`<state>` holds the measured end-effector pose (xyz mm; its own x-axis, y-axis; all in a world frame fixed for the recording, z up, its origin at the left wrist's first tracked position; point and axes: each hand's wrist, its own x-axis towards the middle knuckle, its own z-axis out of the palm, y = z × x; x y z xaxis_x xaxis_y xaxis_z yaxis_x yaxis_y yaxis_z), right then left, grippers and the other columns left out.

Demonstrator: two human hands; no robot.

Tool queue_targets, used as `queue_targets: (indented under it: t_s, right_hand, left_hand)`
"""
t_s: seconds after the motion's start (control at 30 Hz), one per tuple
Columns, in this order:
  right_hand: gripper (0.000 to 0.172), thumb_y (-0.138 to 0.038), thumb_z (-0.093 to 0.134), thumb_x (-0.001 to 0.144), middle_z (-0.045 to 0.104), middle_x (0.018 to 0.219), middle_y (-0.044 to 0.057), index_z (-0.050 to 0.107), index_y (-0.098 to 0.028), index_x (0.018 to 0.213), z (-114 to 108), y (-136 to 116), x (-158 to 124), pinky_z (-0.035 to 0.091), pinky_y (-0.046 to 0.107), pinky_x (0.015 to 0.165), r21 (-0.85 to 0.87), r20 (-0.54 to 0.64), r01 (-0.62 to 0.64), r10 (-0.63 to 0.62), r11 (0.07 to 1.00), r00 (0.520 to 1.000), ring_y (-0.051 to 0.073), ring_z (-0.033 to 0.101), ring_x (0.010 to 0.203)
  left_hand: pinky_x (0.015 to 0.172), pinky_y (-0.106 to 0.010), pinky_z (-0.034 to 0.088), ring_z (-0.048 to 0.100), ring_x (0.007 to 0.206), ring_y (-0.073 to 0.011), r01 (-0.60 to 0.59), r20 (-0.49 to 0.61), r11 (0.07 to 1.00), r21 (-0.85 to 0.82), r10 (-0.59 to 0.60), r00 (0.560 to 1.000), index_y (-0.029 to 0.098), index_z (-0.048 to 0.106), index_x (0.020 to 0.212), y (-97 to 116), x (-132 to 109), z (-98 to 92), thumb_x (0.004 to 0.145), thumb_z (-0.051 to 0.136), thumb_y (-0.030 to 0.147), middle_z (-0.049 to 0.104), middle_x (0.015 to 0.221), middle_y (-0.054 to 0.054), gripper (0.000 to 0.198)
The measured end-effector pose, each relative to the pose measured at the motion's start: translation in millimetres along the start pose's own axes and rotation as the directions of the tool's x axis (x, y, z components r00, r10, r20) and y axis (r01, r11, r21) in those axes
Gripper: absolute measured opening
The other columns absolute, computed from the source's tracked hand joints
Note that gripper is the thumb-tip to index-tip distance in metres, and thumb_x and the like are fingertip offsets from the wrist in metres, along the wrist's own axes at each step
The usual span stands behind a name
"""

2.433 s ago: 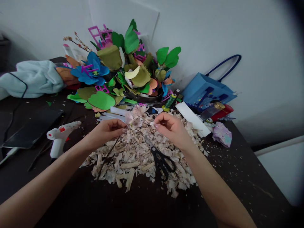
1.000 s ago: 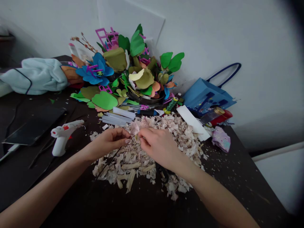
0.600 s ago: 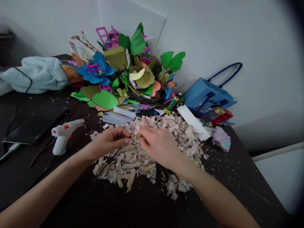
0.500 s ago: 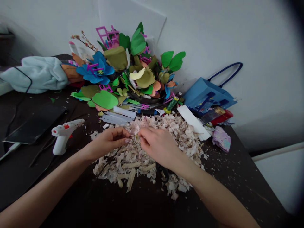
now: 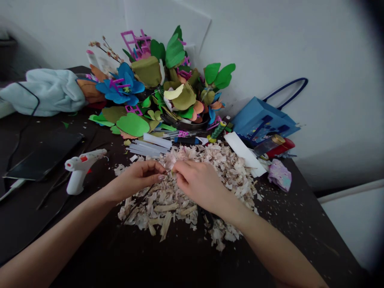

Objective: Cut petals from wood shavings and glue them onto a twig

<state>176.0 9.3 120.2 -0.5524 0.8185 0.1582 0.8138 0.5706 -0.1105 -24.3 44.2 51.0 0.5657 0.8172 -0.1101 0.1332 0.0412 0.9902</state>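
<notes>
Right hand [image 5: 196, 182] has neared left hand [image 5: 140, 178], its grip unclear, left's pinching a stem [image 5: 147, 194], table edge [image 5: 325, 220] well apart

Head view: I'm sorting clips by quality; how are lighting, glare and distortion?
Head view: dim, cool light, the near tabletop almost black; head view: no strong glare, the upper right corner darkened; head view: the forearms look stretched toward the lower corners, perhaps by a wide lens; head view: fine detail between the left hand and right hand is hard to make out.
</notes>
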Motion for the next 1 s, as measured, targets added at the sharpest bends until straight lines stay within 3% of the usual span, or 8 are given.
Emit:
queue_targets:
  t_s: [0.27,0.5,1.0]
  right_hand:
    - [0.017,-0.012,0.045,0.087,0.068,0.071,0.004,0.062,-0.015,0.089,3.6,1.4,-1.5,0.028,0.027,0.051,-0.012,-0.033,-0.015,0.015,1.000,0.999,0.014,0.056,0.056]
    - [0.019,-0.011,0.044,0.087,0.069,0.075,0.004,0.062,-0.014,0.090,4.0,1.4,-1.1,0.029,0.027,0.052,0.008,-0.004,-0.002,0.002,1.000,1.000,0.014,0.057,0.059]
    - [0.018,-0.010,0.045,0.087,0.067,0.074,0.004,0.062,-0.015,0.090,4.1,0.6,-1.8,0.029,0.027,0.053,0.003,0.018,0.010,-0.010,1.000,1.000,0.015,0.057,0.061]
  left_hand:
    - [0.055,-0.022,0.037,0.046,0.062,-0.0101,0.013,0.002,1.000,0.018,-0.013,1.000,0.018,0.061,0.091,0.1,1.1,1.7,0.081,0.065,0.038,0.057,0.075,0.002,0.023]
    - [0.063,-0.025,0.042,0.052,0.070,-0.0128,-0.005,-0.006,0.999,0.033,0.005,1.000,0.019,0.062,0.091,0.1,1.5,2.1,0.080,0.065,0.039,0.061,0.080,0.000,0.023]
    - [0.061,-0.025,0.040,0.050,0.068,-0.0129,0.018,-0.011,1.000,0.019,-0.018,1.000,0.018,0.062,0.092,-4.0,-0.4,0.9,0.081,0.065,0.042,0.059,0.079,0.000,0.027]
